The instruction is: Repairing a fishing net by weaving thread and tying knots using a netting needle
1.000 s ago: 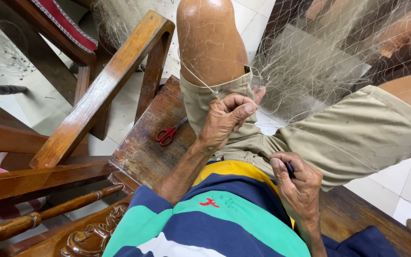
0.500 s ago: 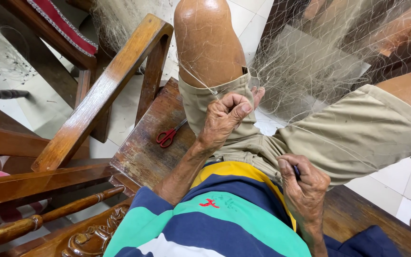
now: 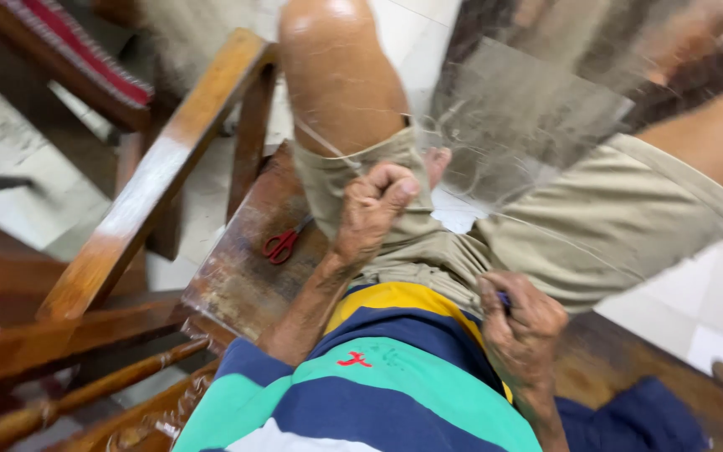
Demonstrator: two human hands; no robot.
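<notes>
Head view: left hand (image 3: 374, 213) fisted on thin pale net twine (image 3: 328, 144) over the thigh. Right hand (image 3: 519, 322) closed around a small dark tool (image 3: 504, 299) at the waist. Fine translucent fishing net (image 3: 529, 125) drapes the lap; red-handled scissors (image 3: 282, 243) lie on the wooden seat (image 3: 236, 268).

Soft, even daylight fills the scene, brightest on the pale floor tiles (image 3: 717, 293) to the right. Glare sits on the raised knee (image 3: 328, 25) and along the wooden armrest (image 3: 161, 176). Motion blur smears the whole frame, worst at the edges; the fine net (image 3: 537, 117) is hazy. Shadows are weak and diffuse.
</notes>
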